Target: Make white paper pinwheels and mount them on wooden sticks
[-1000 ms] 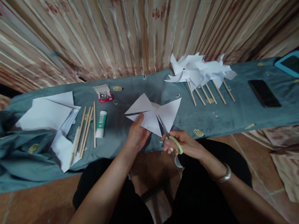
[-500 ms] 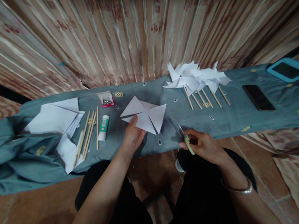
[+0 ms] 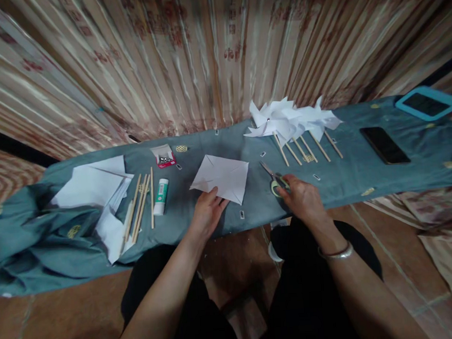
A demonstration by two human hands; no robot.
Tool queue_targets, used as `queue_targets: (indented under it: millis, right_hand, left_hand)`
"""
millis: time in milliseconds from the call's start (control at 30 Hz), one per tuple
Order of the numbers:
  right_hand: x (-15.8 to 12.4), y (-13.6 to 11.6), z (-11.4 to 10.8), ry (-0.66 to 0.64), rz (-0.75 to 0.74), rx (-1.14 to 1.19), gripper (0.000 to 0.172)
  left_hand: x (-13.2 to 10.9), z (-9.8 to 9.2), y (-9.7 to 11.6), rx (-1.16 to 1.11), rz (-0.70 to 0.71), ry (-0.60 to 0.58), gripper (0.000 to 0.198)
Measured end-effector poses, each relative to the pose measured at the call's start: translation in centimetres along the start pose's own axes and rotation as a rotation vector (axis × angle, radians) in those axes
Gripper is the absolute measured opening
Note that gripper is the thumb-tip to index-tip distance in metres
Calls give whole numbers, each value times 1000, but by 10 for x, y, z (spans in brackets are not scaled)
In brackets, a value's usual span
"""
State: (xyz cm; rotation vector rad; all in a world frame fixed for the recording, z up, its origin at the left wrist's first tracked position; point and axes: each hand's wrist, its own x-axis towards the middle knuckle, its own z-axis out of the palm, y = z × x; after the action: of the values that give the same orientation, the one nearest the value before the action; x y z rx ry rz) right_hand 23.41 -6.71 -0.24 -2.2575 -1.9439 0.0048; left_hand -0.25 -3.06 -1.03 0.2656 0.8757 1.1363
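A white paper square [image 3: 222, 178] with diagonal cuts lies flat on the teal cloth [image 3: 365, 172]. My left hand [image 3: 208, 211] pinches its near left corner. My right hand [image 3: 303, 199] rests on the cloth to the right, fingers curled over the green handles of the scissors [image 3: 273, 180], whose blades lie on the cloth pointing away to the left.
Finished white pinwheels [image 3: 290, 123] on wooden sticks lie at the back right. A glue stick [image 3: 160, 197], loose sticks [image 3: 141, 206], a red pin box [image 3: 163, 157] and paper sheets [image 3: 91, 189] lie left. A black phone [image 3: 385, 145] and a blue-cased tablet [image 3: 426, 103] lie far right.
The scissors left the paper, moved right and came down onto the cloth with my right hand. The paper, held up before, now lies flat under my left hand.
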Motion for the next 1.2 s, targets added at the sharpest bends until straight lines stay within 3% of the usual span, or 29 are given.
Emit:
queue_targets:
  millis: [233, 333, 400, 500, 600, 667, 733, 833, 1033, 1200]
  right_hand:
    - [1, 0, 6, 52, -1, -14, 33]
    - [1, 1, 9, 71, -19, 24, 34]
    - [0, 2, 11, 90, -35, 44, 34]
    - [-1, 3, 13, 124, -57, 53, 35]
    - [-1, 3, 14, 176, -63, 48, 38]
    - [-1, 3, 14, 215, -71, 51, 40]
    - [0, 4, 16, 234, -83, 62, 39]
    - [0, 6, 21, 221, -94, 85, 35]
    - [0, 8, 24, 281, -118, 122, 39]
    - [-1, 3, 19, 313, -140, 301, 39]
  left_hand:
    - [-31, -17, -11, 82, -104, -116, 17]
    - [-41, -21, -15, 260, -197, -202, 32]
    - [-41, -26, -10, 452, -139, -231, 36]
    - [-33, -40, 15, 845, 270, -139, 30]
    - [-22, -62, 55, 1345, 851, 123, 29]
    - [-17, -78, 77, 1591, 1012, 282, 39]
    - [-14, -93, 90, 1756, 1013, 393, 44]
    - [-12, -106, 94, 1874, 957, 465, 47]
    - [-12, -109, 87, 1977, 855, 448, 48]
    - [-10, -108, 88, 1798, 931, 397, 47]
